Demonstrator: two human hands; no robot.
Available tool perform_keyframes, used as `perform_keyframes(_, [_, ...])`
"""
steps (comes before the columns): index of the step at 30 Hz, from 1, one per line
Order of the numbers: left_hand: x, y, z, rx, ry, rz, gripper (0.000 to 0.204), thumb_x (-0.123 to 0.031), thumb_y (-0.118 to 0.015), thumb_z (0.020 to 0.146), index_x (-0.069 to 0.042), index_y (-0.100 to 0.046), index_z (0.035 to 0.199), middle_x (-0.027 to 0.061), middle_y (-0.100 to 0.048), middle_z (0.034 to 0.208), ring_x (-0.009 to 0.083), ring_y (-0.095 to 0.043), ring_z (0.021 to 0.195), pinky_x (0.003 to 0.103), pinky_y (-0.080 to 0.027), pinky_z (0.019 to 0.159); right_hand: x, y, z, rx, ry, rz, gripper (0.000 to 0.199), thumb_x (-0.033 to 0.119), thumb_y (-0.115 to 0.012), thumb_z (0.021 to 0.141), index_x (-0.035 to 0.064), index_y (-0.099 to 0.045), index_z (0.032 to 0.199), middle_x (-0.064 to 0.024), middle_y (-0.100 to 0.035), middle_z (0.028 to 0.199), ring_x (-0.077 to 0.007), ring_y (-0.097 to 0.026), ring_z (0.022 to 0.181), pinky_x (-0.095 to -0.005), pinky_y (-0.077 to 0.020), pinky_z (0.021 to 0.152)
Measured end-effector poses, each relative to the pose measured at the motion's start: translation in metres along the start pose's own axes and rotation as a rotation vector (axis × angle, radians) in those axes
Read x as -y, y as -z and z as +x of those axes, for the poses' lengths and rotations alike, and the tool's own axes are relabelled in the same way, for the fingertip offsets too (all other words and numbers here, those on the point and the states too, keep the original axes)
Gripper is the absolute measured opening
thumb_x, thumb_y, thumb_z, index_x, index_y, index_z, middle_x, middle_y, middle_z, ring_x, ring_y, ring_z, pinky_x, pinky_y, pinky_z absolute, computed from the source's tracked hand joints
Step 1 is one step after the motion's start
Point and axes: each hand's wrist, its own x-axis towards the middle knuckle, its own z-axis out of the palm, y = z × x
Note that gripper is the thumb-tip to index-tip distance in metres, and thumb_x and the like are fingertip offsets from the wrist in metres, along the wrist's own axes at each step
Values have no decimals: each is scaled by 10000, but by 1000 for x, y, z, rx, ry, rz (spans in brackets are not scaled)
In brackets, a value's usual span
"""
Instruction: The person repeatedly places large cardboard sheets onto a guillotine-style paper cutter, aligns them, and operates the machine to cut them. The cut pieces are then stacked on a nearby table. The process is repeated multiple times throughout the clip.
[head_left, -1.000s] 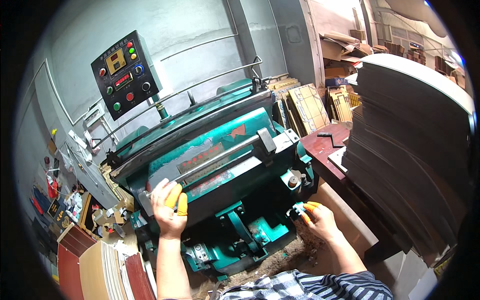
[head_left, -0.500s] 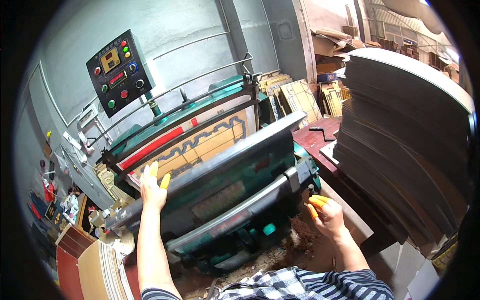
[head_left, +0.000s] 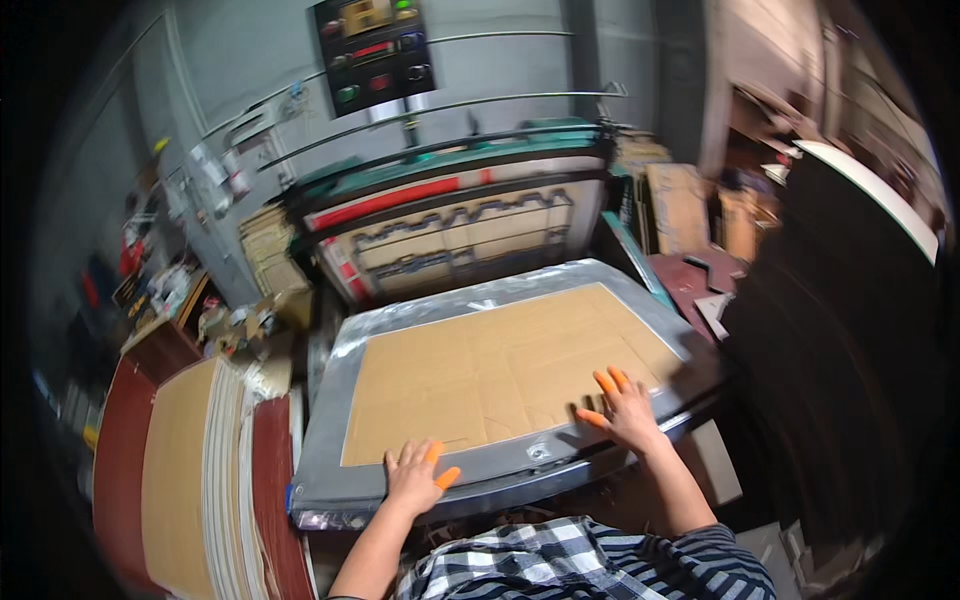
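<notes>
The grey metal platen [head_left: 330,400] of a die-cutting press lies opened down in front of me. On it rests a brown cardboard sheet [head_left: 500,360] with faint crease lines. My left hand [head_left: 418,478] is at the near left edge of the sheet, fingers spread, orange covers on some fingertips. Over the sheet's near right corner is my right hand [head_left: 622,410], also spread with orange fingertip covers; whether it touches cannot be told. Neither hand grips anything. Behind the platen stands the cutting die [head_left: 465,240], a board with dark zigzag strips, fixed upright in the press.
A black control box [head_left: 372,60] with coloured buttons rises behind the press. At right towers a tall stack of dark-edged sheets [head_left: 830,330] with a white top. Left of the platen are stacked boards [head_left: 190,470]. More die boards [head_left: 678,205] lean near the wall.
The platen has swung down from a steep tilt, and the cardboard sheet on it now shows. Both hands have come over its near edge. My right fingers have spread. The view has turned left.
</notes>
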Motion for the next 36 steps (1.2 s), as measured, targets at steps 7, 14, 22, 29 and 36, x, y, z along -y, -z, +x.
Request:
perform_keyframes(7, [41,38,-95,-344,-147,-136,601,-350,-748,736,-127,-576,1267,93,-516,1324,328,-409,1281,500,-289,1070,47,53,-45,308,259,-111,795,613,-729,684,66,-558,1235,-184,-518,1276,-357,-424,1256,-481,-318,1039])
perform_keyframes(14, [131,46,-76,-510,-116,10,481,-30,-594,743,-158,-634,1205,49,-594,1271,284,-482,1258,439,-339,1094,40,62,-61,143,311,-278,301,59,-583,865,66,-633,1162,-154,-625,1152,-337,-574,1115,-435,-475,919])
perform_keyframes(22, [146,209,-31,-212,-151,91,192,-203,-556,866,-205,-725,956,157,-686,917,356,-655,892,455,-516,766,27,45,-37,44,366,-19,494,-124,-467,740,-17,-614,1200,-207,-639,1129,-331,-622,1073,-380,-486,938])
perform_keyframes(29, [193,396,-253,-485,254,424,385,-65,-621,774,-213,-688,1123,115,-690,980,306,-657,919,394,-518,791,252,-11,60,31,427,443,510,-147,-476,800,65,-616,1242,-166,-621,1238,-288,-586,1170,-353,-440,1000])
perform_keyframes(36, [216,270,-516,-894,816,814,470,45,-538,732,-85,-641,1171,162,-646,1167,365,-580,1129,458,-437,996,531,-71,105,-266,1128,474,543,-17,-507,751,125,-589,1270,-134,-610,1219,-335,-521,1210,-440,-370,1058])
